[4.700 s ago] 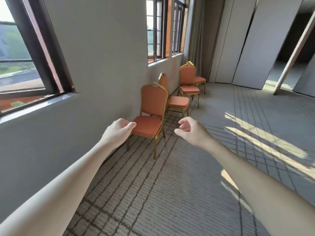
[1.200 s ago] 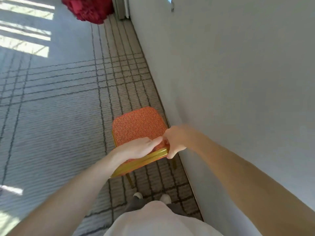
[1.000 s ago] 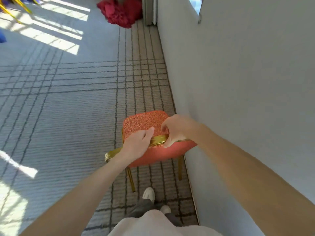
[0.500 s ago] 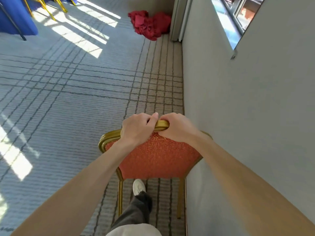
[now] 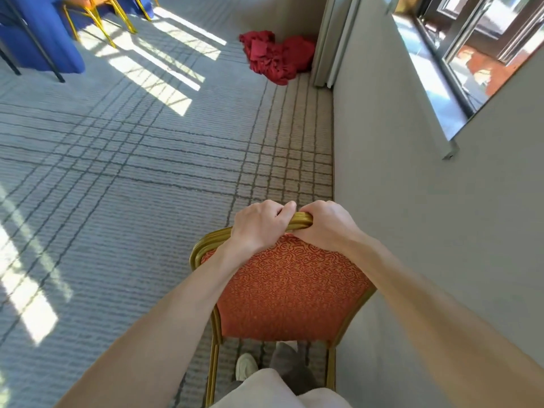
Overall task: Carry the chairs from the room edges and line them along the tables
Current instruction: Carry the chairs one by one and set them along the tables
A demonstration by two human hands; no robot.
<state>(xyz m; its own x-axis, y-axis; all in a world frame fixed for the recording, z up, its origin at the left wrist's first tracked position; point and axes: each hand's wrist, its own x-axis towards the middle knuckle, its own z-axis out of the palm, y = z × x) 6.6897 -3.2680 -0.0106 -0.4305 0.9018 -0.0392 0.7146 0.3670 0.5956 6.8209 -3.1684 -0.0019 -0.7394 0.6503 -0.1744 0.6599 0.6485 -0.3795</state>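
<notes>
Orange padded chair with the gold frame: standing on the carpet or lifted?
Cannot tell. The left hand and right hand grip the orange gold-framed chair by its top rail, but its leg ends are out of view.

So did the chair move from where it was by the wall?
Yes, upward, it seems. Before, the seat of the chair sat at the foot of the wall; now its back covers part of the wall.

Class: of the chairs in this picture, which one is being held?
The near chair by the wall: left hand and right hand grip its gold top rail. The far chairs at the blue-draped table stand untouched.
</notes>
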